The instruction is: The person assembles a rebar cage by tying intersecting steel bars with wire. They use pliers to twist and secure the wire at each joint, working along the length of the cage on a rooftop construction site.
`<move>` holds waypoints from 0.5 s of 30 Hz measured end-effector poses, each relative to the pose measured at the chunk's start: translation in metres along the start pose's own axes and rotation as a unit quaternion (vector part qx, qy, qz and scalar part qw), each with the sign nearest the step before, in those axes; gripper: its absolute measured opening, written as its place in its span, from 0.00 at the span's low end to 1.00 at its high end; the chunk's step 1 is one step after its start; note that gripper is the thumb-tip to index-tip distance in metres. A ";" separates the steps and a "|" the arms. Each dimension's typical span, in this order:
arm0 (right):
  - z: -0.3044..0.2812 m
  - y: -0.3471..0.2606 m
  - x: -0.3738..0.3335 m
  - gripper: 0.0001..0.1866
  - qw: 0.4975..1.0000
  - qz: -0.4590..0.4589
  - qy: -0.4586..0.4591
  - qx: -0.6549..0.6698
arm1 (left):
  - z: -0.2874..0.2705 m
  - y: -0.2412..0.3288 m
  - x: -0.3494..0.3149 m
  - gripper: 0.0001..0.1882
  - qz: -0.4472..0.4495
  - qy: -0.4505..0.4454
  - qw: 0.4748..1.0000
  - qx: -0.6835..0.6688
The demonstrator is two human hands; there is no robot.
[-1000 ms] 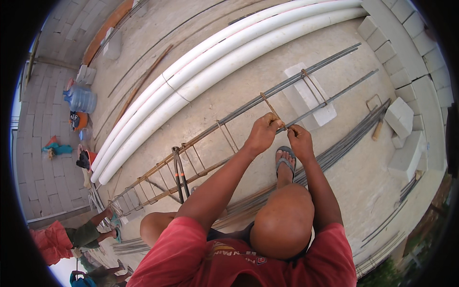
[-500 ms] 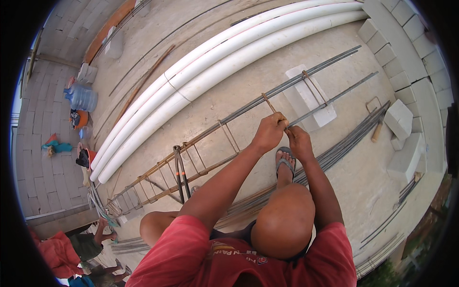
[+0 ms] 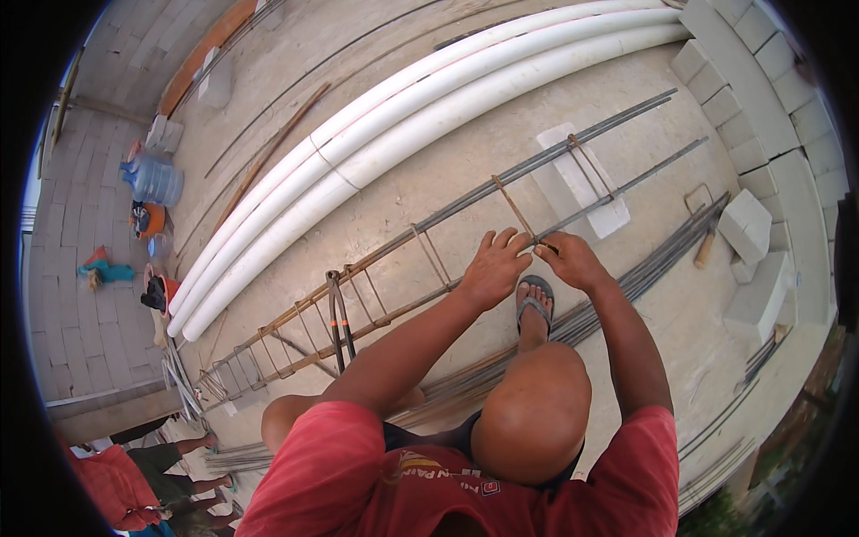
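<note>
A long rebar cage (image 3: 429, 221) of steel bars and thin square stirrups runs diagonally in front of me. My left hand (image 3: 495, 271) lies over its near bar, fingers spread, beside a rusty stirrup (image 3: 514, 209). At the corner where that stirrup meets the near bar, my right hand (image 3: 573, 261) has thumb and forefinger drawn together. Whatever is in that pinch is too small to make out. To the left, pincers (image 3: 336, 313) with black and orange handles lean on the cage. A white block (image 3: 582, 183) sits under the cage's right end.
Long white pipes (image 3: 429, 94) curve beyond the cage. Loose steel bars (image 3: 644, 268) lie on the near side, by my sandalled foot (image 3: 535, 304). Pale blocks (image 3: 759, 295) stand at right. A blue water jug (image 3: 154, 181) is far left; another person (image 3: 112, 483) is lower left.
My left hand has let go at the stirrup corner, slid slightly left and down, and spread its fingers. The right hand stays at the corner, its elbow shifted outward.
</note>
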State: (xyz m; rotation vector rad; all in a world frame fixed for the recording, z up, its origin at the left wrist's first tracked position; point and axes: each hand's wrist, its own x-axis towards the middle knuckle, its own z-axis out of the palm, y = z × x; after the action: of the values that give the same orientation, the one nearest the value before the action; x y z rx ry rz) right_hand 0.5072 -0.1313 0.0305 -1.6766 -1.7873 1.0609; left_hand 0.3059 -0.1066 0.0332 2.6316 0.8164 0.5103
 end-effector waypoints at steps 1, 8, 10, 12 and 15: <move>0.001 0.005 0.000 0.12 1.000 -0.002 0.004 -0.001 | 0.000 0.001 0.002 0.05 -0.007 -0.008 1.000 0.003; 0.017 0.009 -0.003 0.12 0.993 -0.026 0.098 -0.067 | 0.001 0.008 0.004 0.08 -0.176 -0.054 0.971 -0.150; 0.023 0.009 -0.003 0.11 0.987 -0.051 0.120 -0.096 | 0.010 -0.005 0.011 0.11 -0.294 -0.061 0.921 -0.246; 0.026 0.011 -0.003 0.11 0.983 -0.068 0.135 -0.108 | 0.010 -0.018 0.026 0.13 -0.390 -0.129 0.836 -0.365; 0.023 0.010 -0.004 0.10 0.981 -0.082 0.145 -0.104 | -0.007 -0.029 0.052 0.15 -0.464 -0.253 0.685 -0.502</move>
State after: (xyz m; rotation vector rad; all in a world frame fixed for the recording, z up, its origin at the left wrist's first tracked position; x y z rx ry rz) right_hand 0.4957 -0.1403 0.0095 -1.6683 -1.8525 0.5423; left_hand 0.3290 -0.0518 0.0397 1.0137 1.0840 -0.1001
